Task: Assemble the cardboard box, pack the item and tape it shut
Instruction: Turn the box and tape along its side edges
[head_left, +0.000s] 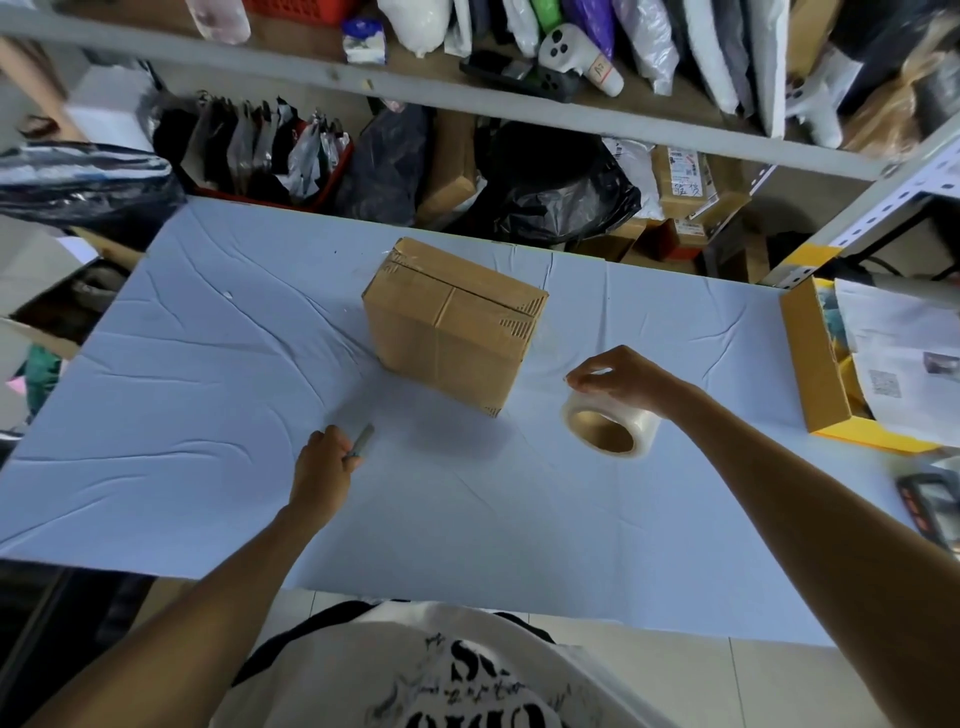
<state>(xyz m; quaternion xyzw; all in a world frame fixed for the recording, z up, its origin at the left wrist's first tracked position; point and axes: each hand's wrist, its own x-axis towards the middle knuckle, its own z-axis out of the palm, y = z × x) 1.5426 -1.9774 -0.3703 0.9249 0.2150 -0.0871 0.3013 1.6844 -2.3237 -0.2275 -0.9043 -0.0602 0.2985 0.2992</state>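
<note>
The shut cardboard box (454, 322) sat mid-table, ten o'clock off the nearer right hand (618, 379) gripping the tape roll (608, 423), while the left hand (322, 462) pinched a slim grey tool (362, 440).

We get soft, rather dim light with a cool cast, lying flat across the pale table cover (208, 364). A diffuse shadow sits between the left hand (322, 462) and the right hand (618, 376), on the near side of the cardboard box (452, 322). The tape roll (608, 426) that the right hand grips shows a faint sheen. The small grey tool (363, 440) held in the left hand is smeared. Beyond both hands the shelves (467, 98) sink darker. Their rails bow toward the corners, where we lose sharpness.
</note>
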